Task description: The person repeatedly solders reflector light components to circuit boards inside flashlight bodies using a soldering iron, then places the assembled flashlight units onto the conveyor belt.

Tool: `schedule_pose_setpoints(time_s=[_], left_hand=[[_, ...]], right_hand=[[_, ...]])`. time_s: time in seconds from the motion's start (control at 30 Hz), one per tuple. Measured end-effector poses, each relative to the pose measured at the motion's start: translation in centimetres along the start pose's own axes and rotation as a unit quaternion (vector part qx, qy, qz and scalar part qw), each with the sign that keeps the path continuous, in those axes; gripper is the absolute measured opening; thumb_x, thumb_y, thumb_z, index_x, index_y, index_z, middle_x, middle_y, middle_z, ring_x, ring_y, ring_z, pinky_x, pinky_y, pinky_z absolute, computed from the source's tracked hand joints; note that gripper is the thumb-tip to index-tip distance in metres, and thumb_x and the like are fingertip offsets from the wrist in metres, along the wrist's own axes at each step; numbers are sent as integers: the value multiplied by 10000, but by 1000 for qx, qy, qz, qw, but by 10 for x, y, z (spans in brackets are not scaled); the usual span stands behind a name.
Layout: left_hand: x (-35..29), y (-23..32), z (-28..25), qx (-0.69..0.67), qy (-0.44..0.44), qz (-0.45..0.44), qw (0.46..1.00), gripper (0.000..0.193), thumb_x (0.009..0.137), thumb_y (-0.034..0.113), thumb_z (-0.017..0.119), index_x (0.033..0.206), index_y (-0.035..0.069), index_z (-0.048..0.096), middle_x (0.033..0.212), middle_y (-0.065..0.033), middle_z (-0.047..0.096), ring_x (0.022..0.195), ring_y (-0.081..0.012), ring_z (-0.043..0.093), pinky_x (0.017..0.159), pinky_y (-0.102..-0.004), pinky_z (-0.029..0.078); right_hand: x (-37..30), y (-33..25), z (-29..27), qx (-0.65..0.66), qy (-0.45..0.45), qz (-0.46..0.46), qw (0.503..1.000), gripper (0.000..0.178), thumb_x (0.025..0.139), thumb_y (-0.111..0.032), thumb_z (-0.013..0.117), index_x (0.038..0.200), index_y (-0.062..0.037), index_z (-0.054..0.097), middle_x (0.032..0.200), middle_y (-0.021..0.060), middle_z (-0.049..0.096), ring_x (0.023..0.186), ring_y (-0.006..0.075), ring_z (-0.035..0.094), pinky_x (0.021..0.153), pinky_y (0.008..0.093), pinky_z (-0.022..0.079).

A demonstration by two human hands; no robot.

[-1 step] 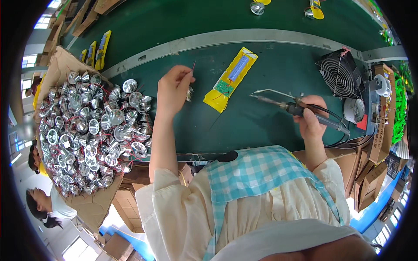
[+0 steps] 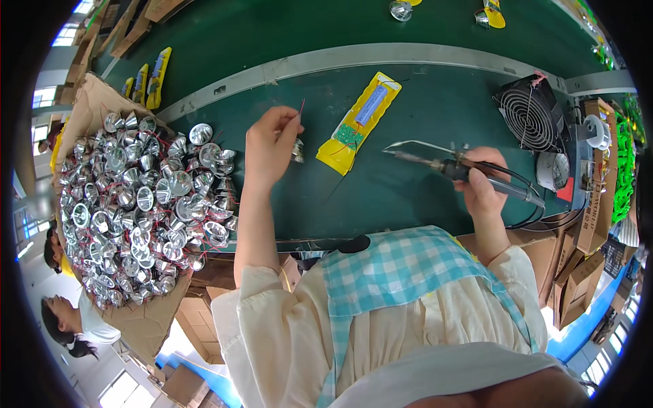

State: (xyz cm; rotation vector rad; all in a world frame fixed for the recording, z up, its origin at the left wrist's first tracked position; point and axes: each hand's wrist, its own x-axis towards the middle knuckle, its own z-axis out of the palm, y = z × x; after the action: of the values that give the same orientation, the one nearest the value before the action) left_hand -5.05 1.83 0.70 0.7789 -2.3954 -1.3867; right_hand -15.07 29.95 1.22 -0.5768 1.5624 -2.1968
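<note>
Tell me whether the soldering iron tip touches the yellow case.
Apart: the head view shows green table between the soldering iron tip and the yellow case.

The right grip (image 2: 484,182) holds a soldering iron (image 2: 454,168).

A black fan (image 2: 529,119) with a round wire grille stands at two o'clock in the workshop, a pink tie (image 2: 541,78) knotted at its top, while a pale metal rail (image 2: 408,54) arcs across twelve. Bright green parts (image 2: 622,177) crowd three o'clock; brown cardboard boxes (image 2: 580,282) and blue flooring (image 2: 578,343) show at four. A white-topped co-worker (image 2: 98,323), dark hair tied back, appears at eight.
</note>
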Motion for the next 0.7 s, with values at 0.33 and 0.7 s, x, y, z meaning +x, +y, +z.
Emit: schedule_pose_setpoints(time_s=[0.33, 0.7], left_hand=[[-33, 11, 15, 42, 49, 57, 996, 78, 678, 47, 585, 743, 4, 579, 568, -60, 533, 493, -135, 487, 467, -247, 390], [-39, 18, 28, 150, 39, 178, 972, 69, 611, 25, 614, 679, 21, 601, 755, -58, 524, 775, -228, 458, 639, -302, 382]], right_hand=[[12, 11, 34, -13, -59, 45, 997, 184, 715, -9, 524, 898, 0, 507, 723, 59, 518, 559, 81, 502, 497, 182, 424], [12, 26, 42, -72, 19, 58, 995, 181, 691, 0, 540, 871, -15, 518, 708, 57, 527, 570, 83, 517, 491, 182, 430]])
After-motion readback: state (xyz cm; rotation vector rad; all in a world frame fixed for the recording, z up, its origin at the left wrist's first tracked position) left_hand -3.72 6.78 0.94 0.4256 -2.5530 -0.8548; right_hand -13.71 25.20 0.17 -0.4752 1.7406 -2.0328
